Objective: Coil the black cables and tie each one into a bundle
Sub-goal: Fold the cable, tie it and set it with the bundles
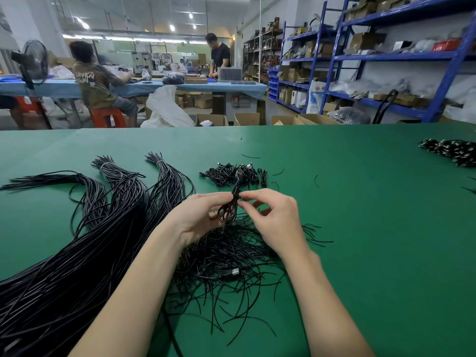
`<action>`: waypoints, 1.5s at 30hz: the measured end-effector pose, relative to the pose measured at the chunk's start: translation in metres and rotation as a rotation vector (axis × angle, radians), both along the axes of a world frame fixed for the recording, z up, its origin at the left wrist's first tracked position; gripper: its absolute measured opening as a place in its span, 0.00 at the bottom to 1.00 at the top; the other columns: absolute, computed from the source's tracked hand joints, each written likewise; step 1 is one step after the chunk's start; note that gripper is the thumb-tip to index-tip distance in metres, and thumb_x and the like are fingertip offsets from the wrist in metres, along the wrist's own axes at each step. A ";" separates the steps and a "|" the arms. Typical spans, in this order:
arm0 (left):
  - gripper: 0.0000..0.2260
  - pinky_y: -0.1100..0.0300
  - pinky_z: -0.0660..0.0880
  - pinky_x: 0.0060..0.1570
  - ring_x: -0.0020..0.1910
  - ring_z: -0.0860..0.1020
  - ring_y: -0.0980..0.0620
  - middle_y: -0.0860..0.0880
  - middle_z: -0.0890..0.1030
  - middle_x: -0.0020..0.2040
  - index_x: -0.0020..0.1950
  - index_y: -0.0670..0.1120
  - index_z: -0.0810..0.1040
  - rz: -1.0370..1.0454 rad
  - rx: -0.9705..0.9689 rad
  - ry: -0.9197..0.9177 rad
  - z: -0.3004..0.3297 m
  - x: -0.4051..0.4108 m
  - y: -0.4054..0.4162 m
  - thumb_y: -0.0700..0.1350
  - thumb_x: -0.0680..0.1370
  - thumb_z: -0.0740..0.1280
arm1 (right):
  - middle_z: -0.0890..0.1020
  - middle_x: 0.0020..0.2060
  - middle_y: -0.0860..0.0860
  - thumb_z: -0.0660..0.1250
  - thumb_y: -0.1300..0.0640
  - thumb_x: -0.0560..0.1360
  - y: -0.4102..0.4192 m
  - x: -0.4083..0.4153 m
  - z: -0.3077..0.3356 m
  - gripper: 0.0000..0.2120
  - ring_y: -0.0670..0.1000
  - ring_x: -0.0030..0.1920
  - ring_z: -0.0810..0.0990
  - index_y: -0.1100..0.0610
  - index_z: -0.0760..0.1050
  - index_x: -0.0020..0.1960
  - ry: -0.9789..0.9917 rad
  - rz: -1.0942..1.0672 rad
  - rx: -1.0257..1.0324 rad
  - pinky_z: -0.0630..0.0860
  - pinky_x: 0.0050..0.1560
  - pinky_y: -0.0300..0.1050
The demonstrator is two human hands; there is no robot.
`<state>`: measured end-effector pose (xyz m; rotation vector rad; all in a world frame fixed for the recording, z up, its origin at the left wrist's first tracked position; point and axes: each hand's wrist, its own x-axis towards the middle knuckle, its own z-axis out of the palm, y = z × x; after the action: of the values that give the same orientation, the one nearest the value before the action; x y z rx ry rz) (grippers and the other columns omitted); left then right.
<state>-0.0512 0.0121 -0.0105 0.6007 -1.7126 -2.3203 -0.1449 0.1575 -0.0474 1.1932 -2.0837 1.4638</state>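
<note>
Both grips pinch one glossy coiled cable (228, 207): left hand (198, 217); right hand (273, 215).

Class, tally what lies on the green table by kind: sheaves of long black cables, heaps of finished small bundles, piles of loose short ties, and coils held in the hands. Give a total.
Sheaves of long cables: 3
Heaps of finished bundles: 2
Piles of ties: 1
Coils in the hands: 1
Total: 7
</note>
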 end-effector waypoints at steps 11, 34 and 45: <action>0.02 0.65 0.77 0.33 0.34 0.81 0.55 0.48 0.83 0.37 0.49 0.44 0.81 -0.050 0.059 -0.088 0.003 0.001 0.001 0.41 0.77 0.71 | 0.87 0.47 0.45 0.74 0.59 0.77 -0.001 0.004 0.001 0.06 0.41 0.47 0.83 0.54 0.87 0.53 0.128 -0.079 -0.027 0.79 0.52 0.34; 0.09 0.61 0.72 0.38 0.35 0.79 0.55 0.46 0.86 0.42 0.48 0.46 0.88 -0.009 -0.273 0.123 -0.006 0.005 -0.010 0.49 0.73 0.74 | 0.88 0.37 0.46 0.80 0.61 0.71 0.006 0.010 0.037 0.07 0.45 0.38 0.86 0.51 0.86 0.46 -0.492 0.194 0.003 0.84 0.37 0.40; 0.07 0.63 0.70 0.37 0.38 0.76 0.60 0.54 0.84 0.42 0.50 0.53 0.87 -0.001 -0.398 0.059 -0.009 0.004 -0.016 0.51 0.75 0.74 | 0.83 0.32 0.42 0.75 0.54 0.75 -0.001 0.010 0.036 0.08 0.44 0.36 0.82 0.51 0.83 0.37 -0.120 0.035 -0.011 0.75 0.40 0.31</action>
<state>-0.0475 -0.0037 -0.0197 0.4479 -2.0633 -1.8921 -0.1348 0.1563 -0.0119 1.1700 -2.1389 1.5983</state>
